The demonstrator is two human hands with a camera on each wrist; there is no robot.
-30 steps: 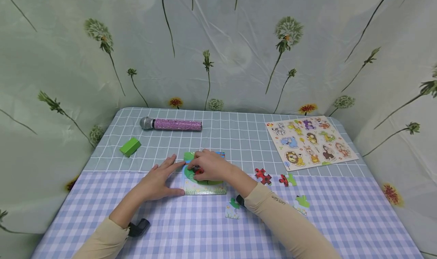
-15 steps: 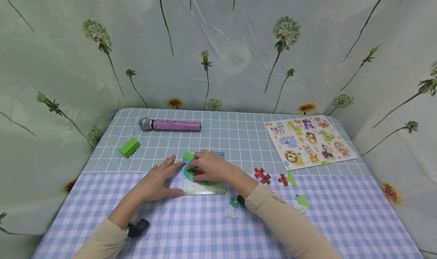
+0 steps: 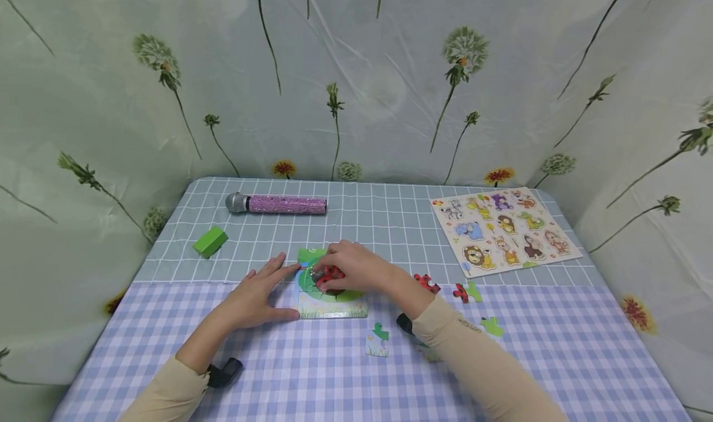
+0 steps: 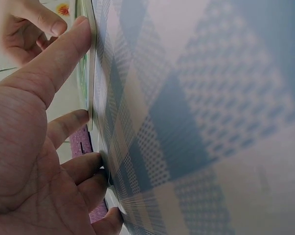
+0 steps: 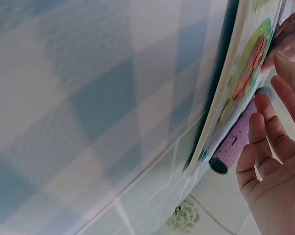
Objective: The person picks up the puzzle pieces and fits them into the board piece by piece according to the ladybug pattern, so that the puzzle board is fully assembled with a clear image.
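Observation:
A jigsaw board (image 3: 334,312) with a ladybird picture lies in front of me in the head view. My left hand (image 3: 253,295) is spread along its left side, thumb and index finger touching the edge; the left wrist view shows those fingers (image 4: 69,54) fairly straight. Over the upper right of the board is my right hand (image 3: 356,267), covering part of the picture. In the right wrist view its fingers (image 5: 259,132) are loosely bent, with no piece seen between them. The red ladybird (image 5: 249,71) shows on the board there.
Loose jigsaw pieces lie to the right: a green-and-white one (image 3: 377,343), a red one (image 3: 426,282), a red-green one (image 3: 466,292) and a green one (image 3: 492,327). Behind are a pink microphone (image 3: 284,205), green block (image 3: 210,242) and animal puzzle board (image 3: 507,231).
My right hand has shifted slightly right and up, uncovering more of the red ladybird. Its forearm now partly hides the red piece, and another piece shows beside the sleeve. My left hand stays put.

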